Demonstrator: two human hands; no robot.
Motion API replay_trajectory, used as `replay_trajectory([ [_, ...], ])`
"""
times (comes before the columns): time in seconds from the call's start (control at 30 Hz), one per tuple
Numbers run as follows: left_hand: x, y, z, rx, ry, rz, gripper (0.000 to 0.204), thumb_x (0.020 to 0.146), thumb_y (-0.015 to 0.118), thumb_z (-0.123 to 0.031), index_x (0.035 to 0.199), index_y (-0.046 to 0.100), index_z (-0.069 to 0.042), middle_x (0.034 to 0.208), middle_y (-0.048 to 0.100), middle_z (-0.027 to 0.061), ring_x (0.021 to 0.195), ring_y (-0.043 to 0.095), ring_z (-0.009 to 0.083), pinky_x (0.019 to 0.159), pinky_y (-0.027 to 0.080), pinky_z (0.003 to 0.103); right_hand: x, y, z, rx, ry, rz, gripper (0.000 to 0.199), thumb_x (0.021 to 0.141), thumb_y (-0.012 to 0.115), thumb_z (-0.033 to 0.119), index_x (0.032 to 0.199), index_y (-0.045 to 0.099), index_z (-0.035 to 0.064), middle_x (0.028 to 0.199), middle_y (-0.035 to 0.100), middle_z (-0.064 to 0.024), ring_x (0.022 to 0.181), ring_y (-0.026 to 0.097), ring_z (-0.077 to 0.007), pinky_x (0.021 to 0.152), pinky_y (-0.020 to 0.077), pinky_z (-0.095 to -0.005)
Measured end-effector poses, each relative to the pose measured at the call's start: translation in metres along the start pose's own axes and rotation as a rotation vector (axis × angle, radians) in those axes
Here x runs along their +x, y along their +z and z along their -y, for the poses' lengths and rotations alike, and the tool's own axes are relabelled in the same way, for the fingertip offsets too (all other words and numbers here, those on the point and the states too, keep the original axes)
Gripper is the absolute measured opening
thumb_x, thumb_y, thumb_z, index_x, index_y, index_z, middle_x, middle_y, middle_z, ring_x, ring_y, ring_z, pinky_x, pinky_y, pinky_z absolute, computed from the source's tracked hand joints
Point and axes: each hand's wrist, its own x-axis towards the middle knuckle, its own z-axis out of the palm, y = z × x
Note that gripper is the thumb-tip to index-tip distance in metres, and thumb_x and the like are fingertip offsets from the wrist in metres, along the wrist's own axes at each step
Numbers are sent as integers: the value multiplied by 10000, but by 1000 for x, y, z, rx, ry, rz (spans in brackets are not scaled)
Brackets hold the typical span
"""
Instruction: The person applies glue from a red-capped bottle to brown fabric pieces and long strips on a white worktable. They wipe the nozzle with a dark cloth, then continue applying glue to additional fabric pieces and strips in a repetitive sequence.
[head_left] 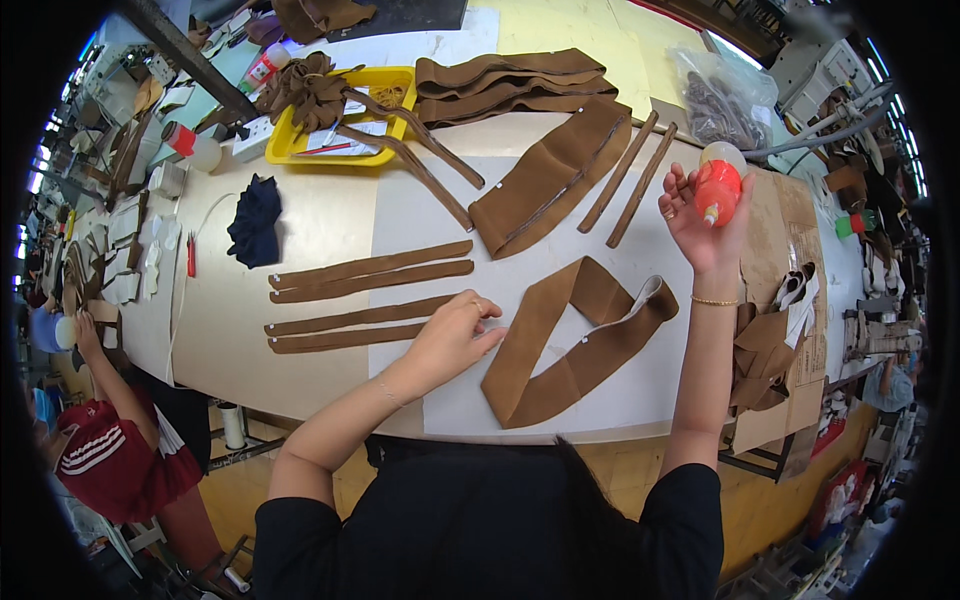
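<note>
My right hand (697,237) is raised over the right part of the table, wrapped round a red and clear squeeze bottle (717,190) with its nozzle pointing down toward me. Loosely bent and apart, the fingers of my left hand (455,338) hold nothing. It is nearest to the right ends of brown strips (350,333), with another pair of strips (370,272) farther back. Between my hands a wide brown band (540,375) lies folded into an open loop. Beyond it are a flat wide brown piece (550,180) and two narrow strips (640,185).
A yellow tray (340,158) with brown strips and papers stands at the back left, beside a dark blue scrunched cloth (256,222). Stacked brown bands (515,85) lie behind. Brown pieces (765,350) rest on cardboard at right. A co-worker in a red top (125,460) is at far left.
</note>
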Motion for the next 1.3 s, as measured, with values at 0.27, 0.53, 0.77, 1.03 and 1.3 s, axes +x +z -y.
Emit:
replay_trajectory([
  [0.27, 30, -31, 38, 211, 150, -434, 145, 811, 644, -81, 939, 642, -13, 907, 568, 133, 800, 590, 271, 721, 482, 353, -43, 16, -45, -30, 118, -28, 745, 822, 468, 715, 886, 596, -15, 1051, 608, -201, 915, 597, -281, 813, 491, -387],
  [0.53, 50, -53, 73, 616, 330, -380, 326, 774, 579, -95, 1090, 658, -84, 1023, 553, 104, 927, 527, 278, 817, 412, 380, -47, 31, -92, -70, 217, -11, 765, 841, 406, 726, 882, 604, -12, 1004, 618, -179, 867, 606, -271, 790, 501, -380],
  [0.77, 56, -48, 76, 755, 338, -356, 440, 758, 557, -166, 1192, 624, -136, 1030, 539, 101, 920, 510, 267, 796, 385, 377, -49, 34, -97, -92, 200, -68, 758, 846, 400, 723, 878, 606, -5, 990, 622, -179, 855, 608, -266, 769, 503, -376],
  [1.03, 57, -53, 71, 776, 326, -313, 393, 751, 555, -167, 1134, 633, -125, 1006, 546, 78, 917, 507, 244, 779, 378, 370, -52, 27, -94, -82, 188, -87, 746, 844, 410, 721, 868, 605, 2, 975, 633, -179, 835, 612, -261, 762, 500, -366],
  [1.3, 49, -53, 74, 638, 315, -399, 399, 759, 571, -118, 1155, 575, -71, 1045, 582, 86, 993, 536, 228, 829, 382, 385, -56, 19, -87, -21, 161, -68, 748, 844, 411, 720, 878, 602, -2, 979, 627, -177, 849, 612, -273, 758, 505, -376],
])
